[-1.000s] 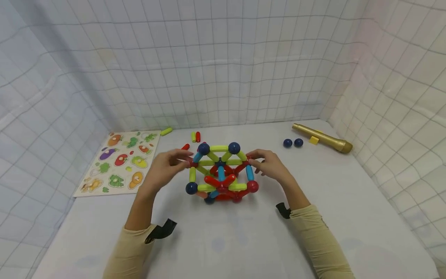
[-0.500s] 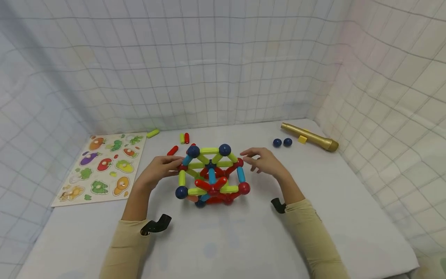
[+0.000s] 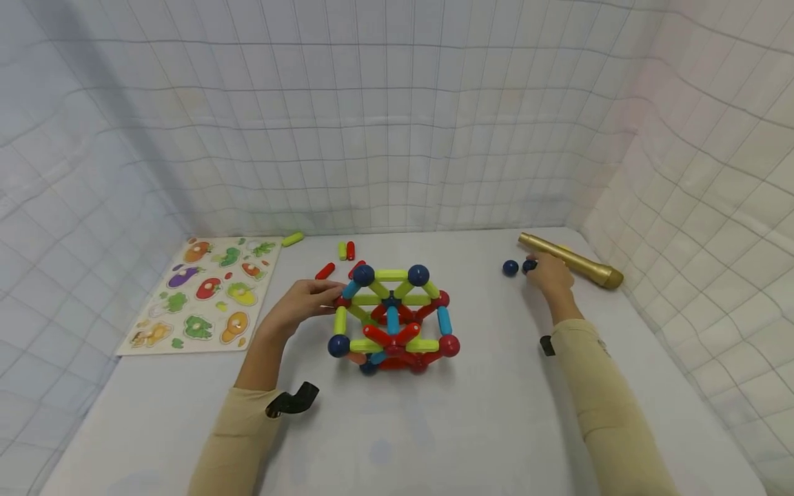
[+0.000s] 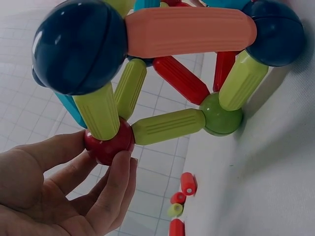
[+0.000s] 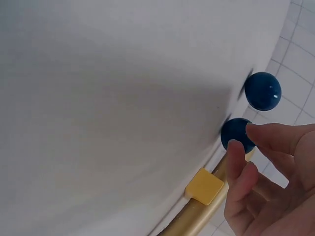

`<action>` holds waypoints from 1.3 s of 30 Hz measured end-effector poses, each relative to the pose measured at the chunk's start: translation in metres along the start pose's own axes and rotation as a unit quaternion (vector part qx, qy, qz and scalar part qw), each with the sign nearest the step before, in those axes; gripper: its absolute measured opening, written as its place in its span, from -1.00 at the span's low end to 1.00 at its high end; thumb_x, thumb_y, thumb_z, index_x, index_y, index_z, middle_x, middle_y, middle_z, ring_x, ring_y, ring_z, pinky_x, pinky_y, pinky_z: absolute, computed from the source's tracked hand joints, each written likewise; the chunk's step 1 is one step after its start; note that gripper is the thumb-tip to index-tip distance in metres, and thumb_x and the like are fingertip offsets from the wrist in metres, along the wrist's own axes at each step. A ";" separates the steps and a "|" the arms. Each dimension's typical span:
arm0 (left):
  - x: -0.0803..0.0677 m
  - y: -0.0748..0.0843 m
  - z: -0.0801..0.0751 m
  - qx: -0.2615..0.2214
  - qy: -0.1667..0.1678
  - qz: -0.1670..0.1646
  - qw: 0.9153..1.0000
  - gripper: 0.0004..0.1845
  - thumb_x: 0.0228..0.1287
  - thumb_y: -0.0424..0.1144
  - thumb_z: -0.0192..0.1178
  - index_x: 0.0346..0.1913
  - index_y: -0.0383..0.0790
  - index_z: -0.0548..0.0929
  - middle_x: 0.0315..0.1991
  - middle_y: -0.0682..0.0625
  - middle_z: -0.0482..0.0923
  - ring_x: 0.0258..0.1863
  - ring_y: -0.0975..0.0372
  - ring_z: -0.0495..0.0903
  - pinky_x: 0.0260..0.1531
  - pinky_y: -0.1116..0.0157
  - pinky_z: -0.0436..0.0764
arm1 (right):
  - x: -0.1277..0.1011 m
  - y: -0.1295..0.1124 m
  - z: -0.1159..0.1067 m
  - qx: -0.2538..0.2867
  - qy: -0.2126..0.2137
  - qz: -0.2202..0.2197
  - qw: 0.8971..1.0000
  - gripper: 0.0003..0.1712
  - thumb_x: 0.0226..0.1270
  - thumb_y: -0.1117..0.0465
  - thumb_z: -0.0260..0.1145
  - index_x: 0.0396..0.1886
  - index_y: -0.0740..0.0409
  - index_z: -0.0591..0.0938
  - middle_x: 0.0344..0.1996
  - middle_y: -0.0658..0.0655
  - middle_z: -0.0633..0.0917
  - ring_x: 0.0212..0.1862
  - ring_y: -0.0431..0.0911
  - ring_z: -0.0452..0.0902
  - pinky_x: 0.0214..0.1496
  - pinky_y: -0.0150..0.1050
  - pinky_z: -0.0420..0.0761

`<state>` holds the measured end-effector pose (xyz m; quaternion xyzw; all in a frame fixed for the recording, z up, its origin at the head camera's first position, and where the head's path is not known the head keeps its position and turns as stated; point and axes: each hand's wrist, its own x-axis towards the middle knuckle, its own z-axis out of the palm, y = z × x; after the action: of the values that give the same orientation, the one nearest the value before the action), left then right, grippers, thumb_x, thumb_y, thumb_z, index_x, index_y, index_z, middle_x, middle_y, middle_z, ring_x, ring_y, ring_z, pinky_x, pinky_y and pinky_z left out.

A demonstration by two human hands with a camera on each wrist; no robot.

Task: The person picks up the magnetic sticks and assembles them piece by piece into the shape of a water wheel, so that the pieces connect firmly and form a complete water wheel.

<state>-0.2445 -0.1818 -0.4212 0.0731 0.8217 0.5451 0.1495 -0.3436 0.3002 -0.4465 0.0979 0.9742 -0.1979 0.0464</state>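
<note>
The right hand (image 3: 548, 275) is out at the far right of the table (image 3: 471, 427), its fingertips (image 5: 239, 147) closing on a dark blue ball (image 5: 236, 133); thumb and fingers curl round it, though whether it has left the surface cannot be told. A second blue ball (image 3: 511, 268) lies just left of it, apart from the hand. Right behind them a gold tube (image 3: 573, 260) lies aslant toward the right wall, with a small yellow block (image 5: 204, 186) touching its side, crowding the far side of the held ball. In the middle of the table stands the rod-and-ball structure (image 3: 392, 318), a cage of green, red and blue rods joined by balls. The left hand (image 3: 302, 305) steadies it from the left, thumb and fingers pinching a red ball (image 4: 109, 141) at an upper left joint. Behind the structure loose rods lie scattered: a red rod (image 3: 325, 271), a yellow-green and red pair (image 3: 346, 250), and a green rod (image 3: 293, 239) by the far wall. At the far left lies a vegetable puzzle board (image 3: 205, 293), well apart from both hands.
</note>
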 end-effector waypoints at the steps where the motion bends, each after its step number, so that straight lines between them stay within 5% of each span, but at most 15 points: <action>1: 0.001 0.000 0.001 0.001 -0.002 0.002 1.000 -0.55 0.47 -0.11 0.06 0.22 -0.38 0.53 0.08 -0.23 0.59 -0.05 0.24 0.62 0.08 0.22 0.62 | -0.001 0.004 0.002 0.001 0.000 0.004 1.000 -0.47 0.36 0.13 0.10 0.33 0.02 0.43 0.26 0.44 0.45 0.14 0.41 0.44 -0.05 0.19 0.52; 8: 0.007 0.003 0.004 0.004 -0.011 0.006 1.000 -0.54 0.48 -0.11 0.05 0.24 -0.39 0.52 0.12 -0.25 0.57 -0.02 0.22 0.61 0.09 0.20 0.61 | -0.011 0.016 0.011 0.009 0.002 -0.002 1.000 -0.46 0.33 0.02 0.22 0.28 0.03 0.47 0.22 0.42 0.50 0.03 0.34 0.50 -0.24 0.02 0.51; 14: 0.005 0.005 0.003 0.007 -0.008 -0.005 1.000 -0.54 0.48 -0.11 0.05 0.25 -0.37 0.51 0.14 -0.25 0.57 0.01 0.20 0.61 0.11 0.19 0.60 | -0.051 -0.012 0.001 0.067 0.073 -0.059 0.993 -0.44 0.31 -0.01 0.28 0.27 0.03 0.49 0.07 0.34 0.64 -0.21 0.15 0.57 -0.48 -0.19 0.43; 19: 0.002 0.005 0.000 0.017 0.001 -0.011 1.000 -0.53 0.47 -0.09 0.05 0.25 -0.34 0.52 0.13 -0.25 0.57 0.01 0.18 0.62 0.12 0.18 0.59 | -0.111 -0.064 -0.009 0.156 0.083 -0.190 0.966 -0.47 0.27 -0.02 0.37 0.18 0.06 0.54 0.07 0.25 0.67 -0.19 0.10 0.60 -0.32 -0.20 0.51; 25: 0.001 0.007 -0.005 0.006 0.005 0.001 1.000 -0.50 0.45 -0.05 0.07 0.24 -0.38 0.52 0.09 -0.22 0.59 -0.04 0.25 0.63 0.13 0.21 0.59 | -0.172 -0.113 -0.007 0.213 0.044 -0.383 0.898 -0.56 0.15 0.09 0.48 0.03 0.02 0.63 -0.09 0.02 0.73 -0.41 -0.19 0.53 -0.46 -0.35 0.53; 28: 0.002 0.006 -0.004 0.003 0.005 -0.001 1.000 -0.49 0.45 -0.03 0.08 0.24 -0.37 0.51 0.08 -0.21 0.59 -0.04 0.26 0.63 0.14 0.21 0.58 | -0.186 -0.123 -0.002 0.218 0.024 -0.436 0.873 -0.57 0.12 0.11 0.50 0.01 0.00 0.64 -0.16 -0.06 0.73 -0.44 -0.25 0.51 -0.52 -0.37 0.52; 31: 0.002 0.004 -0.003 0.004 0.003 -0.010 1.000 -0.49 0.45 -0.03 0.08 0.25 -0.35 0.51 0.09 -0.21 0.58 -0.03 0.25 0.62 0.15 0.21 0.57 | -0.195 -0.127 0.002 0.220 0.006 -0.449 0.866 -0.57 0.11 0.11 0.51 0.01 -0.02 0.64 -0.18 -0.09 0.72 -0.44 -0.27 0.50 -0.54 -0.38 0.53; 39: -0.001 0.002 0.000 0.002 0.006 -0.011 1.000 -0.54 0.47 -0.07 0.05 0.23 -0.34 0.54 0.09 -0.22 0.60 -0.05 0.24 0.65 0.13 0.22 0.59 | -0.201 -0.131 0.011 0.220 0.003 -0.447 0.867 -0.58 0.14 0.12 0.49 0.02 0.01 0.64 -0.15 -0.07 0.72 -0.46 -0.28 0.48 -0.55 -0.39 0.52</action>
<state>-0.2435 -0.1815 -0.4195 0.0609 0.8243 0.5425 0.1501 -0.1738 0.1435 -0.3811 -0.3396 0.8451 -0.4065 -0.0727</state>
